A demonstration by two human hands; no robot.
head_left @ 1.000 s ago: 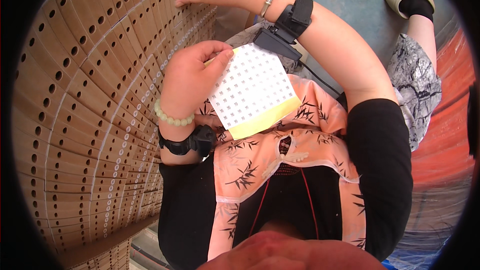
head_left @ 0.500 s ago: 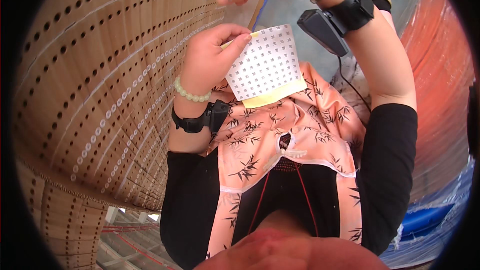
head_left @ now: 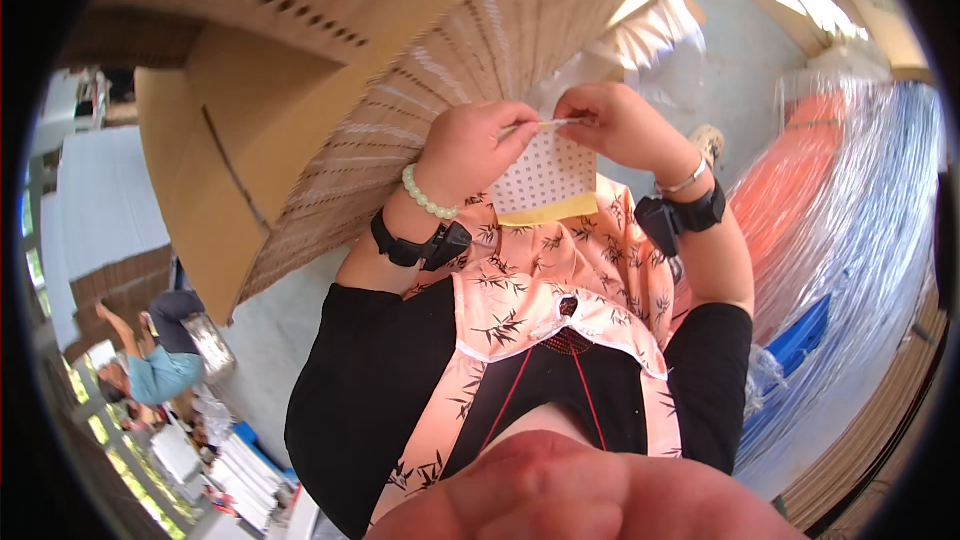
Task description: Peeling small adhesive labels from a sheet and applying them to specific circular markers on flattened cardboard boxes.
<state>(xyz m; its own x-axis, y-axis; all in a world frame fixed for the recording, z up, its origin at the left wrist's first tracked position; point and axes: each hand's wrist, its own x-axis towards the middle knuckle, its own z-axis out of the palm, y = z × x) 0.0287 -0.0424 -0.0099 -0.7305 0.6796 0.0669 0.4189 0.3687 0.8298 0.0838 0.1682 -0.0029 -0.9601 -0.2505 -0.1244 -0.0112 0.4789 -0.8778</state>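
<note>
A thin white dotted sheet with yellow backing is pinched at its top edge between the fingers of the left hand and right hand; light and floppy, it is probably best gripped by the edges.

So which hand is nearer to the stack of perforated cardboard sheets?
Left. The left hand lies right against the stack of perforated cardboard sheets, holding the dotted sticker sheet; the right hand pinches the sheet's top edge, farther out.

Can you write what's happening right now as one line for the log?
left hand: holds dotted sticker sheet | right hand: pinching sheet's top edge | behind: perforated cardboard stack
</note>
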